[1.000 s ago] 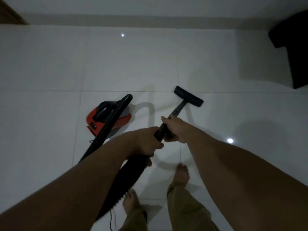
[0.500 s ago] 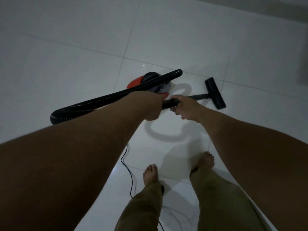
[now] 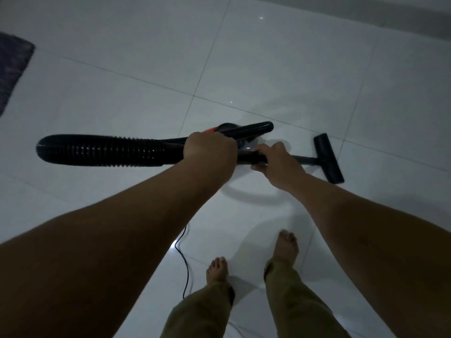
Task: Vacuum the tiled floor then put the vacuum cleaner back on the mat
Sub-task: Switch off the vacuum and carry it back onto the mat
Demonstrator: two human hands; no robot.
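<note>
**Vacuum wand held in both hands over the tiles**

The black wand [image 3: 251,157] is gripped near frame centre by the left hand [image 3: 207,148] and the right hand [image 3: 275,162], both closed around it. A ribbed black hose [image 3: 107,150] is looped out to the left. The flat floor head [image 3: 328,158] is seen at right on the glossy white tiled floor [image 3: 122,81]. The red-and-black vacuum body [image 3: 225,128] is mostly hidden behind the hands. A dark mat [image 3: 12,64] is visible at upper left.

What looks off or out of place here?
Nothing spilled or broken. Two things to watch: the power cord trails loose on the tiled floor beside the left foot, and the ribbed hose loops out wide past the left hand.
</note>
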